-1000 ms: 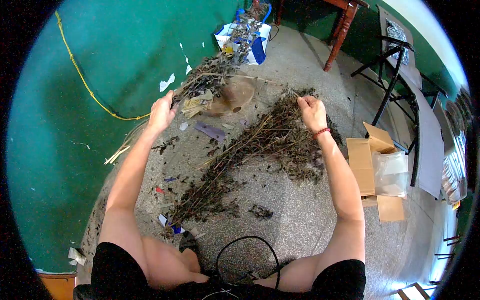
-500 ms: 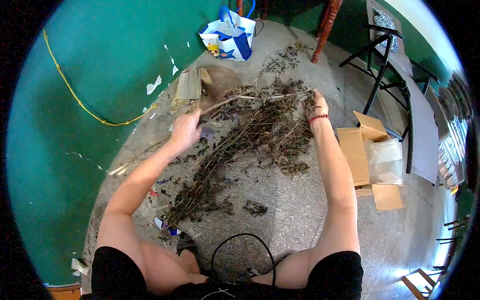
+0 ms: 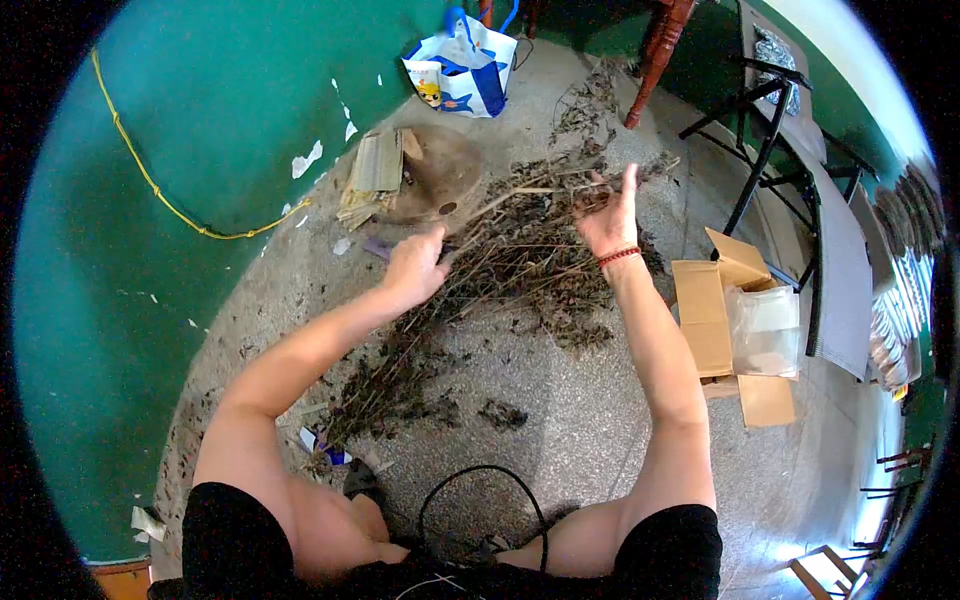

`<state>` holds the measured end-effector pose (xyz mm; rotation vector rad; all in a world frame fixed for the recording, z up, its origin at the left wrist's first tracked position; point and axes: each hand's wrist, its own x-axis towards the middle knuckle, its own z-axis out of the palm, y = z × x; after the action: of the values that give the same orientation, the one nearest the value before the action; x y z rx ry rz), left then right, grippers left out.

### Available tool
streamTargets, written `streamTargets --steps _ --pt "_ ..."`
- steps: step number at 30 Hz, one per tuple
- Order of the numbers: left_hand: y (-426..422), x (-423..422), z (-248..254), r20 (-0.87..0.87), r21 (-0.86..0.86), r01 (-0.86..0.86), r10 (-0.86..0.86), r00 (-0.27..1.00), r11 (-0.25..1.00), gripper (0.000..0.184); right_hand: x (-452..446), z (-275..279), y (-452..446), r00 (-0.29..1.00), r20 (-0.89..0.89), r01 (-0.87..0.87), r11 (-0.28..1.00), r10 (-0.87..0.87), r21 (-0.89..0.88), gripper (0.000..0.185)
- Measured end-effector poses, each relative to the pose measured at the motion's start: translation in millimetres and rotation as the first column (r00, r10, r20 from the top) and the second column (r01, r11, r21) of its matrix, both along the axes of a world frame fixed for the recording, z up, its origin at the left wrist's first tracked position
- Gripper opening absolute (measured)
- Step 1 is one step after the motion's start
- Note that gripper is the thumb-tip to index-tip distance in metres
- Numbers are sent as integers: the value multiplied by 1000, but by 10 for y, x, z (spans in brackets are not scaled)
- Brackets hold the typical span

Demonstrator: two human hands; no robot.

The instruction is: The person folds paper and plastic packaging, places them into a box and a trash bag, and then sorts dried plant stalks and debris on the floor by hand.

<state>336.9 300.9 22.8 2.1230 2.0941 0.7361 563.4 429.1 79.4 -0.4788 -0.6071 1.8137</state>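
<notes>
A heap of dried, dark, leafy plant stalks [image 3: 530,265] lies across the floor in front of me. My left hand [image 3: 418,268] is closed around the pale stem ends of a bundle of dried stalks [image 3: 515,195], whose leafy part stretches right over the heap. At the bundle's leafy end, my right hand [image 3: 608,222] has its thumb raised and apart from the fingers. Leaves partly cover those fingers, which touch the plants. A red bead bracelet [image 3: 620,256] circles my right wrist.
Folded cardboard [image 3: 375,170] lies by the green wall. A white-and-blue bag [image 3: 460,75] stands behind, near a reddish wooden leg [image 3: 658,60]. To the right are an open carton [image 3: 705,315] holding clear plastic and a black-framed folding chair [image 3: 840,260]. A yellow cord [image 3: 150,180] hangs at left.
My left hand has moved right and nearer to me, drawing the pale stem ends along. The right hand has shifted slightly left, and its thumb has lifted away from the stalks.
</notes>
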Motion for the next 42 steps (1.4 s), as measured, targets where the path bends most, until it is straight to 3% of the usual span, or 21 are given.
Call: streamTargets --steps 1,2,9,13,15,16,17,20,23,24,29,31,33,34,35,36,37,38,39,41,42 --pt "-7 14 -56 22 40 91 -92 996 995 38 -33 13 -31 996 64 54 999 -55 6 61" --pt "-42 89 -32 29 -1 84 -84 996 996 36 7 -94 86 995 -71 -71 996 67 -57 47" --pt "-125 87 -114 129 -96 173 -160 979 980 39 -43 -127 81 991 1 -131 987 132 -95 34" --pt "-52 5 -57 144 -157 161 -138 980 974 59 -192 0 -52 1000 23 14 995 -11 -104 35" --pt "-86 58 179 -46 -177 85 -95 994 980 72 -202 -97 13 1000 -9 -6 994 5 -106 35" --pt "-24 36 215 -41 -229 122 -135 990 966 89 -219 -130 16 1000 -2 -25 996 25 -89 39" --pt "0 44 280 -41 -229 121 -133 990 966 89 -247 -116 -17 999 6 -43 996 44 -73 43" --pt "85 103 441 203 -175 304 -268 942 936 109 -364 -54 -173 999 -13 -51 994 50 -99 44" --pt "109 219 353 376 -49 361 -318 871 931 110 -489 -68 -246 997 5 -76 987 77 -143 48" --pt "57 260 382 363 10 303 -285 887 953 100 -536 -72 -304 993 -32 -116 984 113 -133 49" --pt "101 244 400 379 -64 296 -251 891 953 66 -542 -78 -339 989 -13 -148 983 147 -109 47" --pt "172 193 452 359 -123 272 -213 909 955 54 -506 -42 -313 989 -16 -147 988 146 -48 64" --pt "300 46 436 224 -54 165 -149 963 985 51 -405 -71 -276 956 294 30 987 18 -159 83" --pt "342 -32 489 208 -67 123 -107 972 990 51 -277 -99 -222 895 419 -126 988 154 -94 95" --pt "382 -136 519 193 -79 81 -64 979 994 52 -172 -111 -200 796 591 -123 991 133 -58 90" --pt "412 -240 507 229 -114 63 -35 973 992 50 -50 -107 -182 662 749 -130 981 -22 143 83" --pt "432 -304 465 263 -150 47 -6 965 988 48 45 -134 -196 504 840 -175 927 -204 330 76" --pt "345 -248 619 291 -189 81 -23 956 979 54 41 67 -472 228 781 -195 759 -581 621 65" --pt "336 -206 590 297 -193 83 -22 955 978 54 43 104 -514 169 308 -324 242 -936 915 69" --pt "324 -104 544 170 -245 163 -123 978 956 55 55 410 -678 135 50 -666 -53 -990 744 78" --pt "265 28 619 142 -297 191 -155 978 935 56 20 500 -769 108 159 -748 26 -981 664 86"
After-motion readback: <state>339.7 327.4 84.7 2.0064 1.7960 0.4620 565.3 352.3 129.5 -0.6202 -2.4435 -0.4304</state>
